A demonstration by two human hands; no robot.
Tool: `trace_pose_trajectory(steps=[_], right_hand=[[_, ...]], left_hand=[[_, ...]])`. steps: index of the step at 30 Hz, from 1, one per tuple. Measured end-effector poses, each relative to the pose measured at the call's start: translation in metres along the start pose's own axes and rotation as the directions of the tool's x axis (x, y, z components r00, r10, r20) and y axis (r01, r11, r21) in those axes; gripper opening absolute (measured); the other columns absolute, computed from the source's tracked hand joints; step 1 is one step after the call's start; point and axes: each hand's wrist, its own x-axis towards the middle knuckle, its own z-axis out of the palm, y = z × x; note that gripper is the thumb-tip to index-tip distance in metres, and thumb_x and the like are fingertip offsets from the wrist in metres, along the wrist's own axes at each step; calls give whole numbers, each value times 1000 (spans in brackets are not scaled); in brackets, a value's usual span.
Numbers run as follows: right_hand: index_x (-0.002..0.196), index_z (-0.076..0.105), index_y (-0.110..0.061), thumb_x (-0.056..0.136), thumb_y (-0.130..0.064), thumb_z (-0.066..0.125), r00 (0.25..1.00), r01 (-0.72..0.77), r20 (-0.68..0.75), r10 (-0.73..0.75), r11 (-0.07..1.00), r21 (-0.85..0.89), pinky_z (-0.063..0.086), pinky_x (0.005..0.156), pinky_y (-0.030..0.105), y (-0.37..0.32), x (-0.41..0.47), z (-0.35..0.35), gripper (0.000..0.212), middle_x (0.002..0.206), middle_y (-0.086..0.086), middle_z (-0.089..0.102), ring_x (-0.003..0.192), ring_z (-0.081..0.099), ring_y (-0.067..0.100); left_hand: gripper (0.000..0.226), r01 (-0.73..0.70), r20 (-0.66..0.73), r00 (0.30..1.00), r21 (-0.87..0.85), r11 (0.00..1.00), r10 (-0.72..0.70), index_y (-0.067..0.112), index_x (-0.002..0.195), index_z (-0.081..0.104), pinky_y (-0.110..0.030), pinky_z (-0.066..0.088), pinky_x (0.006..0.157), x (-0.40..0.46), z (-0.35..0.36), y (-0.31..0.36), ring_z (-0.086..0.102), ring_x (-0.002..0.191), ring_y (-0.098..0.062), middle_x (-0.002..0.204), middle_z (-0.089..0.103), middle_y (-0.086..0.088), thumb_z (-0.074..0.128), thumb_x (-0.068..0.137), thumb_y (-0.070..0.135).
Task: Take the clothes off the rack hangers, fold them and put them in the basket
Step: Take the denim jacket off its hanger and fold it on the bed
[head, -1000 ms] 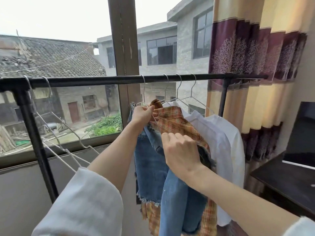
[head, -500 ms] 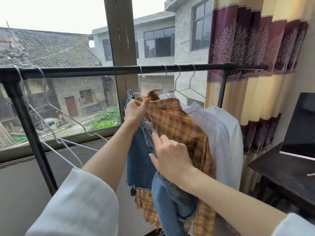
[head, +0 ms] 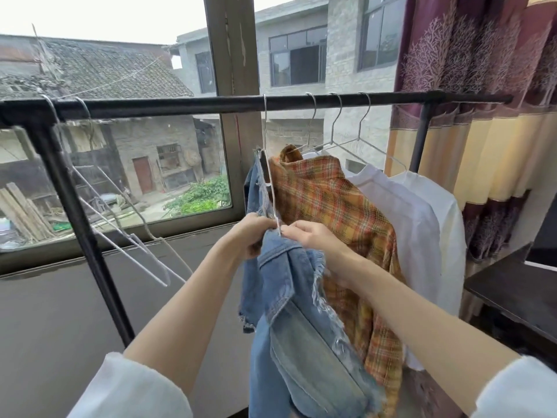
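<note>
- Hanging at the left end of the black rack [head: 180, 105], two bare wire hangers [head: 120, 224] slant down toward the window sill.
- Behind the rack, a window [head: 120, 164] looks out on tiled roofs and grey brick houses.
- Near the middle of the rail, one wire hanger [head: 266, 164] hangs tilted, its lower end reaching down to where both hands meet; a strip of denim trails along it.
- The left hand [head: 250, 232] grips a bunch of the denim shorts [head: 295, 312] at the top, fingers curled round the cloth.
- The right hand [head: 313, 236] pinches the shorts and the hanger wire just beside the left hand; the frayed legs hang below the hands, in front of the other clothes.
- Right of the shorts, a plaid shirt [head: 337, 200] hangs on its hanger.
- Further right, two white shirts [head: 416, 224] hang side by side.
- A patterned curtain [head: 482, 86] falls at the far right, above a dark counter [head: 518, 294].
</note>
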Motion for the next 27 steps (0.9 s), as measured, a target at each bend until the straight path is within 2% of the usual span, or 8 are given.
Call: trace_pose_trajectory(steps=[6, 9, 13, 15, 18, 21, 24, 27], right_hand=[[72, 52, -13, 92, -20, 53, 998, 60, -29, -64, 988, -143, 38, 50, 21, -10, 6, 9, 21, 64, -2, 50, 55, 48, 8], [73, 45, -13, 92, -20, 47, 968, 182, -82, -236, 890, -418, 32, 52, 27, -6, 9, 9, 21, 62, -2, 45, 55, 39, 12], [83, 42, -11, 97, -18, 37, 917, 205, -149, -371, 755, -623, 33, 48, 30, 5, 11, -3, 16, 63, 3, 52, 51, 46, 18], [94, 43, -10, 100, -20, 31, 879, 147, -224, -422, 685, -713, 33, 48, 29, 9, 10, -17, 16, 62, 3, 53, 51, 49, 20], [120, 41, -9, 99, -17, 28, 852, -71, -313, -420, 500, -863, 40, 63, 33, 1, 5, -30, 25, 88, 11, 64, 78, 62, 31], [145, 13, -8, 92, -13, 43, 868, -243, -345, -357, 300, -922, 41, 80, 43, -22, 5, -26, 61, 132, 17, 42, 113, 49, 36], [146, -19, -11, 84, -13, 59, 848, -320, -365, -384, 178, -931, 22, 107, 58, -33, 10, -23, 99, 149, 15, 10, 135, 20, 36], [146, -18, -14, 81, -19, 63, 805, -362, -366, -467, 101, -927, 5, 110, 64, -38, 11, -22, 104, 153, 15, 5, 142, 5, 34]], left_hand=[[17, -88, -151, 979, 274, 958, 133, 2, 85, 58, -17, 44, 45, -5, -1, 2, 54, 59, -16, 74, 57, -9, 51, 94, 14], [18, -51, -160, 984, 182, 982, 81, 9, 82, 52, -21, 47, 35, -9, -12, 5, 56, 48, -11, 72, 55, -6, 45, 98, 16], [25, -81, -140, 988, -154, 985, 59, 10, 84, 51, -21, 49, 56, -9, -33, 15, 58, 60, -11, 78, 51, -7, 33, 100, 3], [18, -104, -247, 964, 2, 995, 101, 4, 98, 53, -22, 48, 49, -5, -47, 16, 57, 58, -13, 78, 52, -8, 35, 100, 4], [20, -46, -332, 929, 340, 939, 165, 8, 92, 58, -26, 45, 61, -3, -56, 8, 54, 69, -18, 82, 57, -7, 46, 96, 24], [41, 39, -351, 927, 442, 896, 133, 11, 80, 61, -26, 43, 72, 7, -54, -14, 58, 79, -23, 81, 60, -7, 58, 85, 51], [32, 61, -470, 861, 474, 878, 194, 11, 90, 69, -29, 42, 71, 16, -57, -35, 62, 89, -28, 89, 67, -11, 61, 85, 42], [39, 43, -691, 698, 304, 952, 190, 5, 112, 62, -35, 42, 86, 20, -66, -44, 56, 109, -36, 115, 63, -19, 44, 97, 37]])
